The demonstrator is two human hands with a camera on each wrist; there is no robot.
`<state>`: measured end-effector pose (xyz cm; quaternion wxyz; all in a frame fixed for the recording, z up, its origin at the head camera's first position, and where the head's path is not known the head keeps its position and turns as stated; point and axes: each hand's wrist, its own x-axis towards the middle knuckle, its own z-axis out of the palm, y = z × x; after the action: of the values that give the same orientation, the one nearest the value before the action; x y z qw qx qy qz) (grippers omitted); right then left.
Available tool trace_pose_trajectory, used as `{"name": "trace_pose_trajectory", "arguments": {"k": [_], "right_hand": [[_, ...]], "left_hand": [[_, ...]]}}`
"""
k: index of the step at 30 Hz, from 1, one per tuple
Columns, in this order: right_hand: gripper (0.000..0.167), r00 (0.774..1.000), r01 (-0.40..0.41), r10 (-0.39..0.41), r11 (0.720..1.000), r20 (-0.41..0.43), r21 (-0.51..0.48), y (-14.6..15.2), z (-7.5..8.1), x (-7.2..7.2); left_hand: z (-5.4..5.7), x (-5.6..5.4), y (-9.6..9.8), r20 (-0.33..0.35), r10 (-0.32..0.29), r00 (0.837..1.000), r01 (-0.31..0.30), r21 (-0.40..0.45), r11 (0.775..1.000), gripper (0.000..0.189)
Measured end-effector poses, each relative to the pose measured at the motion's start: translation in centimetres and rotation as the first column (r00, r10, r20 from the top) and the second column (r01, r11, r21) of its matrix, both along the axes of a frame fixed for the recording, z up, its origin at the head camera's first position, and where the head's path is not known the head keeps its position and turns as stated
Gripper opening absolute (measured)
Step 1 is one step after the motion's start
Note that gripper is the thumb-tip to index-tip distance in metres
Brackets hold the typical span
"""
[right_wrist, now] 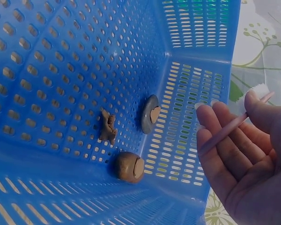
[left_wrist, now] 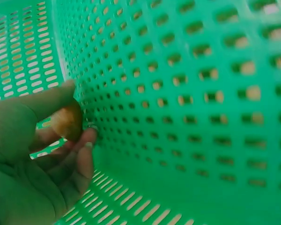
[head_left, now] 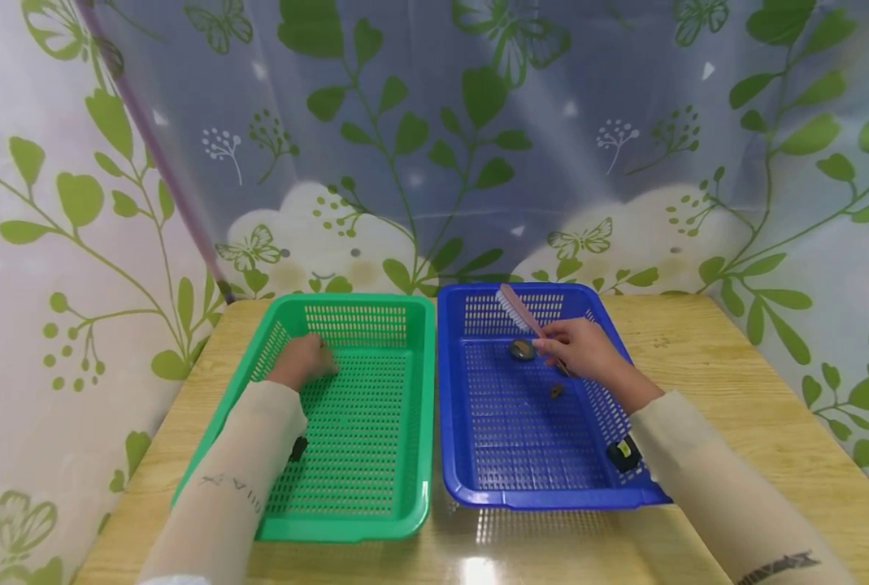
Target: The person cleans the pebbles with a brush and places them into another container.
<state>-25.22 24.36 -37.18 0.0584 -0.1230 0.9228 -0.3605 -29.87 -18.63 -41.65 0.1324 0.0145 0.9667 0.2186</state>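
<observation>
The pink brush (head_left: 523, 313) might twist loose: the right hand (head_left: 579, 348) pinches its slim handle (right_wrist: 232, 126). The left hand (head_left: 304, 360) pinches a brown lump (left_wrist: 69, 121) near the green basket (head_left: 361, 299)'s left edge.

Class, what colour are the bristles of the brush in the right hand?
The bristles are white; the head view shows them best.

Glare spots the near surface (head_left: 507, 556), while my left fingers (left_wrist: 56, 98) look dim against the blurred green basket (left_wrist: 178, 75).
</observation>
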Motion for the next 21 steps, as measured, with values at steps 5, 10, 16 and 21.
{"name": "trace_pose_trajectory", "arguments": {"k": [5,10,16,21], "right_hand": [[0.032,1.0,0.006,-0.005,1.0,-0.001,0.016,0.1,-0.3,-0.2],[0.034,1.0,-0.013,0.013,1.0,-0.007,0.006,0.1,-0.5,-0.2],[0.035,1.0,-0.005,0.005,1.0,-0.016,0.008,0.1,-0.4,-0.1],[0.032,1.0,0.008,-0.008,1.0,0.012,-0.003,0.2,-0.4,-0.2]], "left_hand": [[0.3,0.5,0.4,0.024,-0.003,1.0,0.006,-0.15,0.989,0.05],[0.2,0.7,0.8,-0.01,-0.029,1.0,0.026,-0.229,0.973,0.033],[0.2,0.7,0.9,-0.035,-0.061,0.998,0.049,-0.262,0.964,0.025],[1.5,0.9,1.3,-0.099,-0.086,0.991,0.05,-0.316,0.948,0.019]]}}
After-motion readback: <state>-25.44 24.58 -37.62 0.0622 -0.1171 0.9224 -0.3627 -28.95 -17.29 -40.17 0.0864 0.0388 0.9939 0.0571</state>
